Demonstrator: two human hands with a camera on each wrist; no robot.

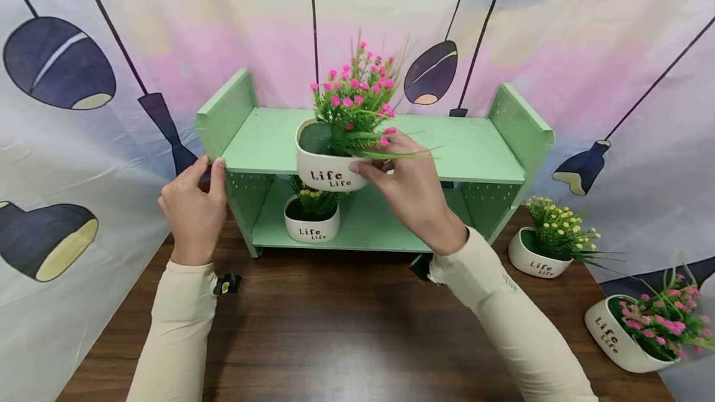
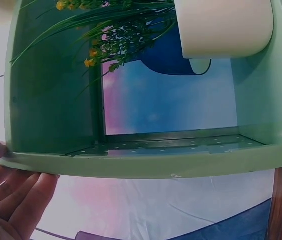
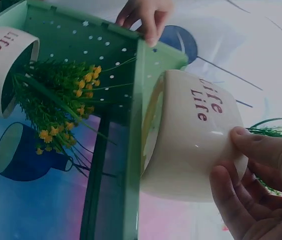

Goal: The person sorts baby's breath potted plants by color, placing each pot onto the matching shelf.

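Observation:
In the head view my right hand (image 1: pixel 410 191) holds a white oval flowerpot (image 1: pixel 329 163) of pink artificial flowers, lettered "Life", pinched at its right end. The pot overlaps the front edge of the upper board of a green two-tier shelf (image 1: pixel 475 147); in the right wrist view the raised pot (image 3: pixel 190 145) appears beside that board. My left hand (image 1: pixel 195 209) grips the shelf's left side at its front edge, thumb and fingers (image 2: pixel 33 202) on either side of the panel. On the lower tier stands a similar pot (image 1: pixel 311 228) with yellow flowers, partly hidden behind the held one.
Right of the shelf, on the brown wooden table (image 1: pixel 335 327), stands a white pot (image 1: pixel 539 259) with yellow flowers. Nearer the right edge is another pot (image 1: pixel 631 340) with pink flowers. A curtain (image 1: pixel 268 17) printed with lamps hangs close behind the shelf.

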